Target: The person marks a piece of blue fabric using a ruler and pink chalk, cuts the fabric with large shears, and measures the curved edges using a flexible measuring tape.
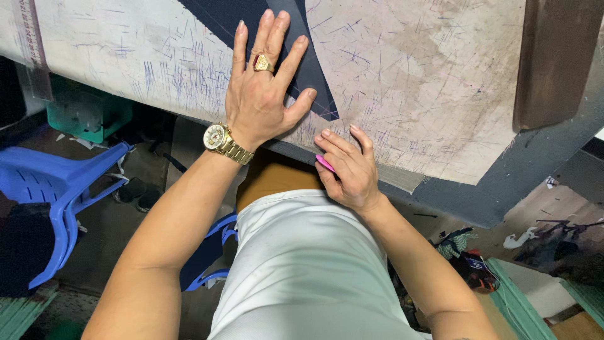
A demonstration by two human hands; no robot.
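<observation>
The right hand [352,167] pinches a small pink piece of tailor's chalk [324,163] between thumb and fingers, its tip near the table's near edge, just right of the pointed corner of a dark navy fabric piece [302,56]. The left hand [261,88] grasps nothing; it lies spread flat on that fabric, pinning it to the scratched, pen-marked cutting table [428,69]. To mark cleanly, the flat hand should press evenly so the cloth cannot creep. A blue plastic chair [56,189] stands at the near left.
</observation>
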